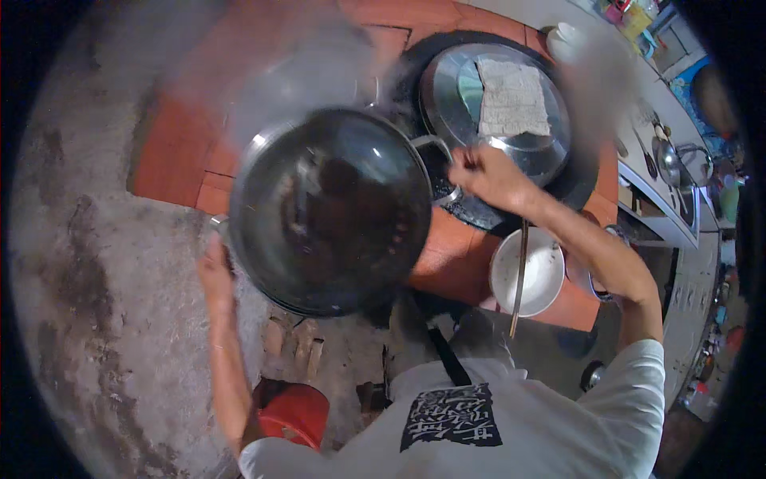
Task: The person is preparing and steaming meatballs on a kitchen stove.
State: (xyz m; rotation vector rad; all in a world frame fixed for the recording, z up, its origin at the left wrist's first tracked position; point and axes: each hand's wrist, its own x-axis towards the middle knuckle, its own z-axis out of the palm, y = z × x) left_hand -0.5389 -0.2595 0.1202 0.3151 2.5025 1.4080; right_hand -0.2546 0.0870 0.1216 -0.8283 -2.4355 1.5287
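A large round metal wok (329,239) hangs in front of me, its dark surface glossy with reflections; whether that is liquid or a glass lid I cannot tell. My right hand (494,178) grips its looped metal side handle (435,143). On the opposite side, my left hand (216,269) has its fingers at the other handle (219,223), partly hidden by the wok's side. Beyond my right hand, a domed metal lid (446,90) covers a second stove opening, with a folded pale cloth (513,99) on top.
A white bowl (505,278) with chopsticks (522,269) across it stands on the red-tiled stove (449,239). Steam blurs the back left. Below are a red bucket (293,413) and pieces of firewood (314,356). Ladles (667,158) lie on the right counter.
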